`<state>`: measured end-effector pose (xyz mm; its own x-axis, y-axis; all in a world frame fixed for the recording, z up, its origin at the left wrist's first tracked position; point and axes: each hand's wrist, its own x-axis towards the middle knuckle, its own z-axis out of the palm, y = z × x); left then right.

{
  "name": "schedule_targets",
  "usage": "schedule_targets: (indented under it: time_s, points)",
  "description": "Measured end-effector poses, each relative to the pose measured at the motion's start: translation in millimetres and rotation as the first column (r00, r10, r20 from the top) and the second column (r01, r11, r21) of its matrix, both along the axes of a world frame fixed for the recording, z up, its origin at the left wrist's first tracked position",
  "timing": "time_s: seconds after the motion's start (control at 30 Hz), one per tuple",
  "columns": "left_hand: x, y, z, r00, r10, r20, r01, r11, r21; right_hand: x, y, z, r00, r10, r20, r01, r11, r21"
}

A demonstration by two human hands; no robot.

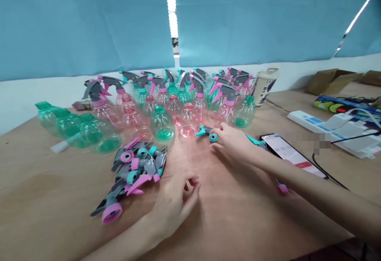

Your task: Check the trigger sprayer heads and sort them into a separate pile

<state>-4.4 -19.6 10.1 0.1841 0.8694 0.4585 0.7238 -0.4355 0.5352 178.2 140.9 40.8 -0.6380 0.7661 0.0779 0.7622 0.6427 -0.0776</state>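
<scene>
My right hand [230, 140] is closed round a grey spray head [205, 131] with a teal trigger and collar, just in front of the bottles. Part of that spray head is hidden by the fingers. Loosely curled, with a gap between thumb and fingers, my left hand [175, 197] is low over the table and nothing shows in it. To its left lies a pile of loose spray heads [139, 165], grey with pink or teal parts. An uncapped clear pink bottle [188, 122] and an uncapped green bottle [162, 124] stand beyond my hands.
Behind stand several bottles with spray heads fitted [162, 90]. More green bottles [98, 134] are at the left. A phone [293, 155] lies right of my right forearm, near a white power strip [315, 124] with cables. A printed cup [264, 86] stands at the back right.
</scene>
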Motion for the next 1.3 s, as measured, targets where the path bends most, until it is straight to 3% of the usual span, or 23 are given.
schedule_targets:
  time_s: [0.13, 0.3, 0.4, 0.5, 0.53, 0.57, 0.67, 0.83, 0.93, 1.03, 1.17, 1.23, 1.3]
  points:
    - [1, 6, -0.1, 0.998, 0.056, -0.009, -0.056, 0.996, -0.064, -14, -4, -9.7, 0.994, -0.109, -0.009, 0.11, 0.994, 0.023]
    - [2, 13, -0.9, 0.994, 0.098, 0.055, -0.091, 0.989, -0.119, -21, -17, -13.0, 0.988, -0.146, -0.055, 0.143, 0.988, -0.052]
    - [1, 15, -1.7, 0.994, 0.107, 0.023, -0.107, 0.994, 0.022, -13, -30, 1.6, 0.99, -0.097, -0.105, 0.078, 0.982, -0.171]
    - [-1, 15, -1.2, 0.992, 0.124, 0.02, -0.125, 0.971, 0.202, -4, -43, 26.8, 0.984, -0.023, -0.178, -0.038, 0.942, -0.333]
    - [-1, 15, -0.6, 0.991, 0.133, 0.024, -0.135, 0.962, 0.239, -2, -46, 34.8, 0.977, 0.007, -0.214, -0.097, 0.906, -0.412]
    - [-1, 14, 0.0, 0.99, 0.139, 0.023, -0.14, 0.955, 0.262, -1, -49, 41.6, 0.958, -0.015, -0.286, -0.153, 0.817, -0.556]
    - [-2, 12, 1.5, 0.993, 0.121, -0.014, -0.114, 0.964, 0.239, -7, -53, 50.2, 0.93, -0.098, -0.355, -0.217, 0.632, -0.744]
    - [-4, 12, 3.8, 0.994, 0.104, 0.027, -0.103, 0.994, -0.03, -26, -54, 38.5, 0.915, -0.175, -0.364, -0.24, 0.49, -0.838]
    - [-3, 14, 7.2, 0.985, 0.137, 0.108, -0.118, 0.98, -0.161, -36, -55, 34.0, 0.916, -0.194, -0.352, -0.214, 0.505, -0.836]
    - [-2, 14, 9.5, 0.97, 0.191, 0.152, -0.157, 0.965, -0.212, -40, -55, 38.4, 0.914, -0.101, -0.393, -0.275, 0.559, -0.782]
    - [-2, 12, 8.6, 0.959, 0.233, 0.163, -0.195, 0.956, -0.219, -38, -46, 61.1, 0.915, 0.168, -0.367, -0.372, 0.706, -0.603]
    - [-3, 12, 8.1, 0.954, 0.232, 0.188, -0.192, 0.959, -0.21, -35, -41, 74.9, 0.917, 0.206, -0.343, -0.368, 0.771, -0.52]
    - [-4, 13, 8.3, 0.954, 0.212, 0.211, -0.172, 0.966, -0.192, -32, -37, 83.9, 0.913, 0.232, -0.337, -0.381, 0.781, -0.495]
